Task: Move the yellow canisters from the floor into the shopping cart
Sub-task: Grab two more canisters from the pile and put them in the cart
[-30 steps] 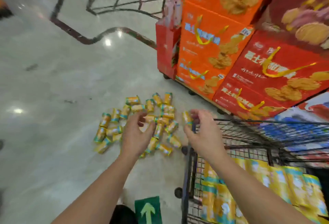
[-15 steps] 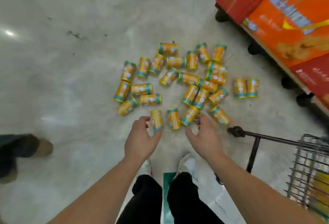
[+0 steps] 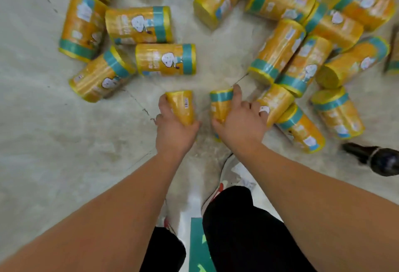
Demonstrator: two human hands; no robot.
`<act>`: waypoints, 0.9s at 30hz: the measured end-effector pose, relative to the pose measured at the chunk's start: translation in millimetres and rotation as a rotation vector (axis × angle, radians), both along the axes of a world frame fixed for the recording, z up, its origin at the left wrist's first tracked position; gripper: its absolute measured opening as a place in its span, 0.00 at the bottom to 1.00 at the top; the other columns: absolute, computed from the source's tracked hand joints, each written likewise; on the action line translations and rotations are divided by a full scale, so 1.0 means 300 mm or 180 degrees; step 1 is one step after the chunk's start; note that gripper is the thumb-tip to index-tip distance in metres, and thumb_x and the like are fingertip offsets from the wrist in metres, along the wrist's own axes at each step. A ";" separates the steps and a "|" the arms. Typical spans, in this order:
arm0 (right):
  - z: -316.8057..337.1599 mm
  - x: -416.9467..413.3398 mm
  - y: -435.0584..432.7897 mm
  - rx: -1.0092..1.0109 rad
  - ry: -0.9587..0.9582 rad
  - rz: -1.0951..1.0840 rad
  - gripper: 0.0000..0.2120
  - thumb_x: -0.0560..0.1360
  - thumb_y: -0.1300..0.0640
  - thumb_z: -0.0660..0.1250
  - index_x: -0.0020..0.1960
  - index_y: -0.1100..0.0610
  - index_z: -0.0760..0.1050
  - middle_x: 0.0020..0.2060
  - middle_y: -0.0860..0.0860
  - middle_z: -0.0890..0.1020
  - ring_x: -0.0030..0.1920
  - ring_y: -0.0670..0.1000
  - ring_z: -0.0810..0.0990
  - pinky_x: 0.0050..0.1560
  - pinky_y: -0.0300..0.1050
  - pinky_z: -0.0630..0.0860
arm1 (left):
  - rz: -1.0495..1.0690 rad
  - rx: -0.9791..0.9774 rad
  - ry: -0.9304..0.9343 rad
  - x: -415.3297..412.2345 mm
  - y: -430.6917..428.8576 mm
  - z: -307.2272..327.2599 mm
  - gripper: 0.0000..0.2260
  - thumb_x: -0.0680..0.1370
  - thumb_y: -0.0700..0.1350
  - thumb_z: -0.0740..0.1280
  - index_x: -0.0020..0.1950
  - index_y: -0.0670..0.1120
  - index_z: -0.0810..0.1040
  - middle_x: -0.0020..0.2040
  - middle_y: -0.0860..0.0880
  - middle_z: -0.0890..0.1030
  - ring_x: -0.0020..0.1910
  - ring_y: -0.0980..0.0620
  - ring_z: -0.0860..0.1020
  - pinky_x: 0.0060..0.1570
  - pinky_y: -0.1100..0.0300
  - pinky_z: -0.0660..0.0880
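Head view: hands grip two yellow canisters (one apiece).

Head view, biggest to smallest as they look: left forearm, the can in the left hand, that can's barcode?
1. Left forearm, though nearest the camera.
2. Can in the left hand.
3. Barcode.

Curled grips: left hand, right hand.

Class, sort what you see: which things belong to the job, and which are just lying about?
Job: left hand, gripping yellow cylindrical canister; right hand, gripping teal-banded yellow canister; other yellow canisters on floor.
Lying about: green floor sticker; white shoe.
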State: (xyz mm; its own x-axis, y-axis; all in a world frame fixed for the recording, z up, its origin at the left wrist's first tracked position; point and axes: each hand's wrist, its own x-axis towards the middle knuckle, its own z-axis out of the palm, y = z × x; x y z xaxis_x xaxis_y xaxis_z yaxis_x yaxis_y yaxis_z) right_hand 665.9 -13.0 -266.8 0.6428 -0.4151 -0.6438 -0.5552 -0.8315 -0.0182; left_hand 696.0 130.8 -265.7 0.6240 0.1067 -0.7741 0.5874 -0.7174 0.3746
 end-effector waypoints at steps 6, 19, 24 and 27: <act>0.019 -0.014 0.007 0.0525 -0.0281 -0.0333 0.43 0.74 0.41 0.67 0.79 0.49 0.46 0.62 0.57 0.72 0.59 0.60 0.76 0.54 0.55 0.74 | 0.0452 -0.0092 -0.0161 -0.013 0.013 -0.006 0.38 0.69 0.48 0.75 0.72 0.57 0.57 0.48 0.53 0.78 0.46 0.49 0.79 0.43 0.58 0.72; 1.522 -0.036 -0.052 0.1554 -0.1819 -0.2585 0.41 0.64 0.49 0.78 0.72 0.44 0.62 0.56 0.45 0.77 0.52 0.46 0.81 0.55 0.50 0.79 | 0.0009 -0.1365 -0.0693 0.076 -0.043 1.490 0.42 0.67 0.45 0.79 0.71 0.64 0.58 0.53 0.61 0.76 0.50 0.59 0.79 0.52 0.47 0.79; 2.149 -0.164 -0.173 0.1389 -0.2638 -0.2733 0.40 0.65 0.50 0.78 0.72 0.43 0.63 0.56 0.43 0.78 0.52 0.42 0.80 0.55 0.42 0.78 | -0.0690 -0.1756 -0.0977 0.047 -0.234 2.074 0.43 0.63 0.52 0.80 0.71 0.65 0.58 0.55 0.55 0.78 0.49 0.54 0.81 0.50 0.47 0.79; 2.398 -0.318 -0.280 0.1090 -0.3010 -0.2796 0.38 0.66 0.52 0.78 0.71 0.44 0.64 0.54 0.40 0.78 0.52 0.35 0.78 0.51 0.34 0.76 | -0.1024 -0.2052 -0.1040 -0.049 -0.388 2.298 0.46 0.59 0.56 0.78 0.72 0.64 0.58 0.57 0.51 0.78 0.49 0.51 0.81 0.51 0.47 0.79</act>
State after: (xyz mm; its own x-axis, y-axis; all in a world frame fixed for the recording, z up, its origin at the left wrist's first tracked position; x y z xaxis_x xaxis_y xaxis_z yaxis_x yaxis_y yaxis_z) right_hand 570.6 -97.0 452.8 0.5012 -0.8265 -0.2562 -0.5588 -0.0831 -0.8251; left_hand 681.4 14.3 423.8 0.7546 -0.5248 -0.3940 0.1765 -0.4161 0.8920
